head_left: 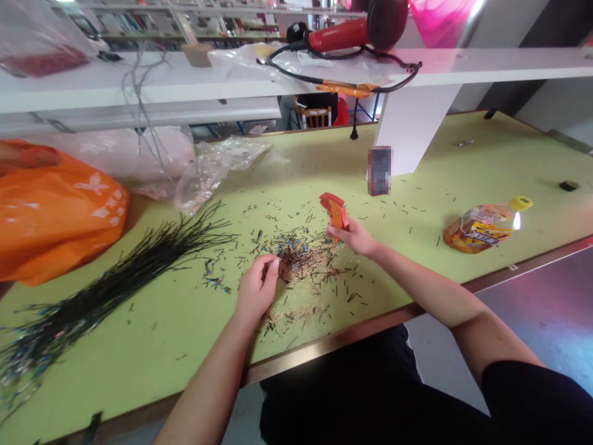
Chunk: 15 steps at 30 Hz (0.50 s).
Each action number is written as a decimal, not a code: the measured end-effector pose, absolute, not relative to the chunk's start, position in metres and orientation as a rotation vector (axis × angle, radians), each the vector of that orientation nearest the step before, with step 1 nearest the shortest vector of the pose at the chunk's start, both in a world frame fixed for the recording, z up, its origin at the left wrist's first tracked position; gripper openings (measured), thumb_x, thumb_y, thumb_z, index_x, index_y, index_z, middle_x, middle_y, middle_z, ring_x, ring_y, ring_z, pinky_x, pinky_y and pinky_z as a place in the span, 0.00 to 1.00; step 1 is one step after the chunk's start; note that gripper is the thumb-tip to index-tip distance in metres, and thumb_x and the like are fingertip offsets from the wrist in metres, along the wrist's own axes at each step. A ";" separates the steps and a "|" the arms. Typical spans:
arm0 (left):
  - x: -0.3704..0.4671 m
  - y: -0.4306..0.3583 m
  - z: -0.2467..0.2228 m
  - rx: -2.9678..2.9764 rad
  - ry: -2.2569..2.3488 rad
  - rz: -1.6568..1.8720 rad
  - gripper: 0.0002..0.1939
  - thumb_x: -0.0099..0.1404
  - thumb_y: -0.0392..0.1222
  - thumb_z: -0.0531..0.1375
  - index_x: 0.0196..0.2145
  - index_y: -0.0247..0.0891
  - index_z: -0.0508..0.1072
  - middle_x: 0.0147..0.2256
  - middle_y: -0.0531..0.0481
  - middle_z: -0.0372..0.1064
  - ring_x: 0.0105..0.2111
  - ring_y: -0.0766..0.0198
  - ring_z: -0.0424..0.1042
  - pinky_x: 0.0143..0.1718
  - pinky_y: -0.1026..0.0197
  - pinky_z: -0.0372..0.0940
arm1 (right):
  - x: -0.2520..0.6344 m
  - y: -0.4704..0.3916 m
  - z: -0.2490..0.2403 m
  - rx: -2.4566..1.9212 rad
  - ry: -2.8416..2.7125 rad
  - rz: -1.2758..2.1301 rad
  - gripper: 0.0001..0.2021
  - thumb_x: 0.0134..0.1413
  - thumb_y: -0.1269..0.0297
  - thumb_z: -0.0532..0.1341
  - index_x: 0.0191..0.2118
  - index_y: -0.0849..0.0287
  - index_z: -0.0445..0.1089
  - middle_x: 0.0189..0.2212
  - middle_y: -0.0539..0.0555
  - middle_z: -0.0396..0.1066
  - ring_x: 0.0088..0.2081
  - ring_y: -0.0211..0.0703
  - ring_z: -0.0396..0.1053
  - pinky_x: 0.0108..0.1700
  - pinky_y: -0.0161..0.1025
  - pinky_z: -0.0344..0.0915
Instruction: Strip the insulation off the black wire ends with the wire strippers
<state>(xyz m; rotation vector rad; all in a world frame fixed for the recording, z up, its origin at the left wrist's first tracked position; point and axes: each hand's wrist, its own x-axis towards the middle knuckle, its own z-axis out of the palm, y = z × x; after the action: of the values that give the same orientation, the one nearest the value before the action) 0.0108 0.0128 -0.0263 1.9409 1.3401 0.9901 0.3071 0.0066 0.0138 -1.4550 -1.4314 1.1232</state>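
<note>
The right hand (356,235) is gripping the orange tool (338,213) over the worktop (151,340); the left hand (256,283) is pressing thumb to finger beside the scraps (302,254), any held piece being indiscernible. Picking seems to be occurring; the next move is calling for a precise pinch.

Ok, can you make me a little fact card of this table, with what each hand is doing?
Left hand: by the pile of small dark scraps; can't tell if it pinches one
Right hand: holding an orange tool
Table: green
Left side: bundle of black wires, orange bag
Right side: yellow-capped bottle
Shelf: red-and-black tool with a cord
</note>
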 end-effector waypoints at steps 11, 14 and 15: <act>0.018 0.006 -0.025 2.029 1.298 1.219 0.13 0.73 0.50 0.57 0.41 0.39 0.77 0.37 0.46 0.80 0.35 0.61 0.79 0.40 0.59 0.73 | 0.246 -0.044 -0.023 -0.600 -0.927 2.301 0.26 0.58 0.36 0.67 0.39 0.58 0.70 0.33 0.54 0.78 0.32 0.46 0.78 0.33 0.39 0.74; 0.020 0.005 -0.025 2.136 1.268 1.140 0.14 0.74 0.49 0.56 0.42 0.39 0.77 0.36 0.48 0.80 0.33 0.62 0.77 0.38 0.60 0.72 | 0.245 -0.044 -0.022 -0.531 -0.918 2.329 0.25 0.60 0.37 0.66 0.39 0.58 0.70 0.33 0.53 0.78 0.32 0.46 0.78 0.34 0.40 0.74; 0.020 0.005 -0.025 2.161 1.267 1.121 0.14 0.75 0.49 0.56 0.42 0.39 0.77 0.36 0.48 0.80 0.32 0.62 0.77 0.38 0.59 0.71 | 0.244 -0.045 -0.021 -0.517 -0.926 2.340 0.25 0.60 0.37 0.66 0.39 0.58 0.70 0.33 0.53 0.78 0.32 0.46 0.78 0.34 0.40 0.74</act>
<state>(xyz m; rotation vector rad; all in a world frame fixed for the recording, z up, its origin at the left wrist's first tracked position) 0.0199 0.0049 -0.0252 2.1607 1.2669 1.1210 0.2444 -0.0448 -0.0214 -0.5167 -0.9261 2.3404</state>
